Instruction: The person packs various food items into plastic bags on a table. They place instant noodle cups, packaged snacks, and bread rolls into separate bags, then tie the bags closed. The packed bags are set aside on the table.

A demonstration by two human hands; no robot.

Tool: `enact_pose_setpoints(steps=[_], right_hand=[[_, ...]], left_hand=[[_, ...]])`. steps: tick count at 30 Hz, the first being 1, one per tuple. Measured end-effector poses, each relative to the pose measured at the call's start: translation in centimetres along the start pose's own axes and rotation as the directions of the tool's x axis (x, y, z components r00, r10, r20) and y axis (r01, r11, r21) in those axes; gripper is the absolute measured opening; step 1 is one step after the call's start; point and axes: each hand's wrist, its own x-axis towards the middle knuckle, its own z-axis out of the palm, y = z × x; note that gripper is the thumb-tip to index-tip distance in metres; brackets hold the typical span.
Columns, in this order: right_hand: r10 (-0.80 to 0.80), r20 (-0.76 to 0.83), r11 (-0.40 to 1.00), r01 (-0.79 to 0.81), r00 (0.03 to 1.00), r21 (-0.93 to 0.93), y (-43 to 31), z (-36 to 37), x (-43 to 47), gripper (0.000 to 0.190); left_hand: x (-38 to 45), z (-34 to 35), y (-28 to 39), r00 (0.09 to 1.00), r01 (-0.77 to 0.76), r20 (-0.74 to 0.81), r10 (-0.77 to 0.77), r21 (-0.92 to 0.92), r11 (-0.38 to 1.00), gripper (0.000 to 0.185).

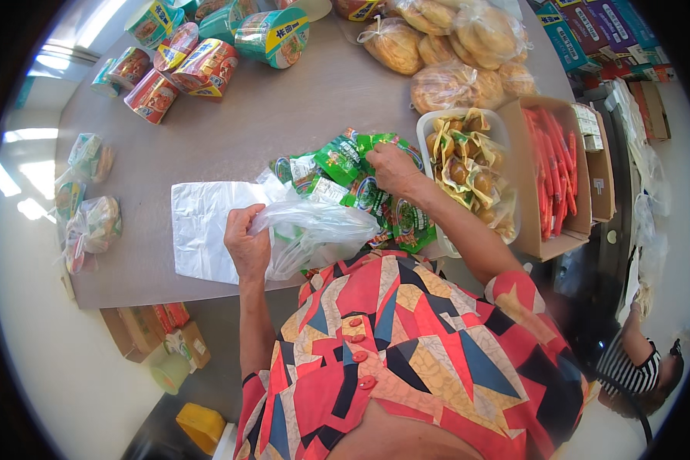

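Observation:
My left hand [247, 244] grips the edge of a thin clear plastic bag [316, 221], which sags to the right over the table's near edge. Under and beside it lies a flat stack of white plastic bags [207, 230]. My right hand [395, 171] is at a heap of green printed food packets [370, 195]. Its curled fingers pinch the top of one green packet [374, 144]; the fingertips are partly hidden. Right of that hand stands a clear plastic tub [424, 135] of wrapped brown eggs [459, 171].
Instant noodle cups [204, 66] lie at the back left, bagged round breads [443, 83] at the back right. A cardboard box [514, 123] of red-wrapped sticks [555, 172] stands right of the tub. Small bagged food sets [95, 224] line the left edge. Another person [629, 359] is at lower right.

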Motion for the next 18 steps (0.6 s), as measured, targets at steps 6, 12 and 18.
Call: enact_pose_setpoints(steps=[6,12,18], right_hand=[[0.421,-0.469,0.767,-0.029,0.777,0.641,6.3,-7.3,2.4,0.016],[0.280,-0.658,0.899,-0.431,0.698,-0.075,19.6,-10.6,3.1,0.039],[0.660,-0.177,0.727,-0.562,0.730,0.395,20.2,-9.9,5.6,0.068]], left_hand=[[1.9,1.7,-0.8,0.998,0.002,0.055,0.000,-0.039,0.999,0.028],[2.3,1.6,-1.1,0.987,0.092,0.138,-0.083,-0.062,0.994,0.032],[0.4,-1.5,-3.2,0.855,0.456,0.352,-0.381,-0.161,0.875,0.036]])
